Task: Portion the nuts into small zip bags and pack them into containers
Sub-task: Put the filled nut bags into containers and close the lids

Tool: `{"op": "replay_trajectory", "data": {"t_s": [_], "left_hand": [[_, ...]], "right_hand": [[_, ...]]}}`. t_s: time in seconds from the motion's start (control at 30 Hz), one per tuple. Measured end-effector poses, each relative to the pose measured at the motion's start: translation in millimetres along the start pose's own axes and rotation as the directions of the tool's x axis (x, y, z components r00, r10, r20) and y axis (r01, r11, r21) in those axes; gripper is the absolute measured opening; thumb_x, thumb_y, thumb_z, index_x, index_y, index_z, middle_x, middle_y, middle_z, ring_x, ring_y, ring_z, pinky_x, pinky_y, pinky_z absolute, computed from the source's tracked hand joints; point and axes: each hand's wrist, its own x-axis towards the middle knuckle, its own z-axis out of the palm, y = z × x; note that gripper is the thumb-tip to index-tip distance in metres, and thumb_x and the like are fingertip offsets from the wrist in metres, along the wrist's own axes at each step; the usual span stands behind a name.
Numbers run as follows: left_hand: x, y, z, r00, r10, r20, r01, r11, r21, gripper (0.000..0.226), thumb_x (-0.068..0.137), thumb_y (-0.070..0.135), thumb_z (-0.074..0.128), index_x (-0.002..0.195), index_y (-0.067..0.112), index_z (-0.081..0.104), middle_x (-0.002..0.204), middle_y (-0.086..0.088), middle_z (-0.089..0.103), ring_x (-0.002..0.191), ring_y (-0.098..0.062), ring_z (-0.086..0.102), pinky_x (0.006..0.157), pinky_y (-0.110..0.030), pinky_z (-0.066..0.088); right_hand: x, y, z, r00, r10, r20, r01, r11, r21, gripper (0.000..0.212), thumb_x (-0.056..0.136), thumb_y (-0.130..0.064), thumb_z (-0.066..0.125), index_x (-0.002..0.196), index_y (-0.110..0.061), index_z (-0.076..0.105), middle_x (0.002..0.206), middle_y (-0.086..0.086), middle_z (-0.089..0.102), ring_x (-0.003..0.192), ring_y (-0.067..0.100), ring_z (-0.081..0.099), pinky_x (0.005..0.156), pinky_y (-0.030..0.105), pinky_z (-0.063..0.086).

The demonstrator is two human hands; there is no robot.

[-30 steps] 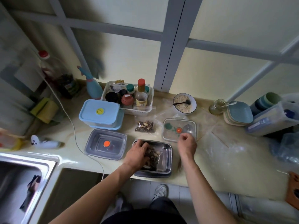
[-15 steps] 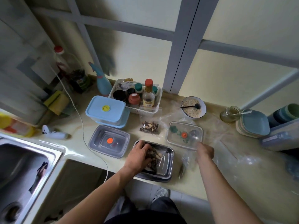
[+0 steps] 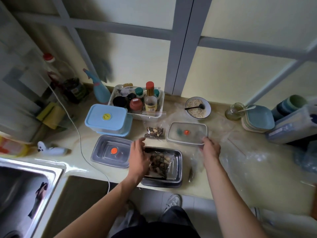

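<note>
Status: you're mid-pack. One filled bag (image 3: pixel 160 163) of nuts sits in the steel tray (image 3: pixel 178 162) at the counter's front edge; your left hand (image 3: pixel 139 156) rests on its left side, fingers curled loosely over the plastic. I can't tell whether it's actually pinching the bag or just pressing it down. A second filled bag (image 3: pixel 154 133) lies on the counter just behind the tray, not yet in any container.

Your right hand (image 3: pixel 210 149) is at the near right corner of the clear lid (image 3: pixel 187 133), fingers curled on its edge. Looks like a grip on the lid, though the fingertips are blurred.

Judgement on what's left:
- second bag into a container
- tray closed; the grey lid (image 3: pixel 112 152) with the orange plug lies just left of it, which probably belongs on it
- the blue box (image 3: pixel 108 119) is shut; contents unknown

Hard to read:
- whether either bag's zip is sealed
- whether the clear lid sits on a box or flat on the counter
- loose clear plastic (image 3: pixel 240 152) to the right of your right hand: empty bags or sheet, count unknown
- a thin dark item on the counter right of the tray, too blurred to name
- no bulk nut supply visible, so I can't say how many portions remain
</note>
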Motion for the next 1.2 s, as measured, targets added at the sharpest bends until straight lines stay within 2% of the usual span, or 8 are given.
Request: {"op": "replay_trajectory", "data": {"t_s": [0.2, 0.3, 0.4, 0.57, 0.63, 0.8, 1.0, 1.2], "left_hand": [[25, 10, -16, 0.997, 0.025, 0.079, -0.015, 0.992, -0.129, 0.03, 0.102, 0.022, 0.049, 0.128, 0.014, 0.062, 0.12, -0.001, 0.063, 0.112, -0.019, 0.059, 0.103, -0.035, 0.046], [32, 13, -24, 0.981, 0.062, 0.185, -0.003, 0.952, -0.305, 0.051, 0.106, 0.046, 0.032, 0.102, 0.017, 0.074, 0.101, -0.004, 0.074, 0.098, -0.023, 0.068, 0.089, -0.047, 0.054], [28, 23, -32, 0.94, -0.112, 0.321, 0.27, 0.821, -0.503, 0.068, 0.101, 0.065, 0.026, 0.101, 0.021, 0.078, 0.103, -0.004, 0.077, 0.103, -0.021, 0.071, 0.096, -0.044, 0.054], [19, 26, -35, 0.869, -0.169, 0.465, 0.465, 0.6, -0.651, 0.047, 0.107, 0.042, 0.034, 0.097, 0.008, 0.066, 0.099, -0.014, 0.071, 0.088, -0.024, 0.067, 0.08, -0.037, 0.053], [16, 17, -39, 0.894, -0.104, 0.435, 0.371, 0.714, -0.593, 0.019, 0.1, 0.019, 0.048, 0.111, 0.015, 0.063, 0.119, -0.012, 0.065, 0.102, -0.021, 0.065, 0.092, -0.042, 0.051], [10, -25, -33, 0.884, 0.295, 0.362, -0.218, 0.947, -0.237, 0.07, 0.082, 0.052, 0.059, 0.143, 0.022, 0.044, 0.147, 0.003, 0.037, 0.141, -0.01, 0.034, 0.12, -0.027, 0.027], [4, -52, -21, 0.905, 0.24, 0.35, -0.211, 0.97, -0.119, 0.069, 0.09, 0.036, 0.054, 0.148, 0.004, 0.037, 0.155, -0.012, 0.029, 0.147, -0.023, 0.03, 0.124, -0.037, 0.022], [3, -46, -13, 0.918, 0.069, 0.391, -0.088, 0.996, 0.03, 0.063, 0.098, 0.023, 0.061, 0.148, -0.003, 0.032, 0.15, -0.019, 0.029, 0.141, -0.03, 0.034, 0.12, -0.027, 0.02]], "right_hand": [[-58, -3, -1, 0.965, -0.132, 0.228, 0.078, 0.97, 0.231, 0.012, 0.1, -0.01, 0.062, 0.09, -0.014, 0.068, 0.075, 0.003, 0.06, 0.072, 0.016, 0.056, 0.068, 0.031, 0.047], [-86, 0, -1, 0.904, -0.207, 0.375, 0.108, 0.958, 0.267, 0.008, 0.101, -0.012, 0.061, 0.101, -0.017, 0.067, 0.085, 0.002, 0.062, 0.08, 0.013, 0.061, 0.078, 0.028, 0.051], [-103, 8, 0, 0.874, -0.254, 0.415, 0.138, 0.947, 0.29, 0.018, 0.103, -0.011, 0.056, 0.116, -0.018, 0.065, 0.112, 0.0, 0.068, 0.106, 0.014, 0.065, 0.098, 0.033, 0.052], [-116, 9, 2, 0.881, -0.178, 0.439, -0.013, 0.917, 0.398, 0.033, 0.1, -0.016, 0.054, 0.129, -0.021, 0.069, 0.133, -0.004, 0.068, 0.13, 0.02, 0.058, 0.108, 0.04, 0.044], [-117, 17, 1, 0.883, -0.1, 0.458, -0.143, 0.873, 0.466, 0.041, 0.102, -0.023, 0.043, 0.134, -0.009, 0.065, 0.136, 0.012, 0.066, 0.129, 0.032, 0.058, 0.099, 0.044, 0.047], [-130, 34, 6, 0.916, -0.071, 0.396, -0.082, 0.931, 0.357, 0.053, 0.085, -0.022, 0.05, 0.136, -0.018, 0.063, 0.141, 0.008, 0.063, 0.132, 0.026, 0.056, 0.109, 0.043, 0.043], [-142, 42, -1, 0.901, -0.219, 0.375, 0.223, 0.974, 0.033, 0.061, 0.092, 0.012, 0.043, 0.143, -0.017, 0.057, 0.142, -0.013, 0.056, 0.123, -0.012, 0.05, 0.095, 0.0, 0.039], [-147, 65, 2, 0.934, -0.255, 0.249, 0.311, 0.925, -0.219, 0.055, 0.088, 0.002, 0.051, 0.128, -0.034, 0.062, 0.137, -0.021, 0.057, 0.125, -0.002, 0.052, 0.097, 0.004, 0.036]]}}
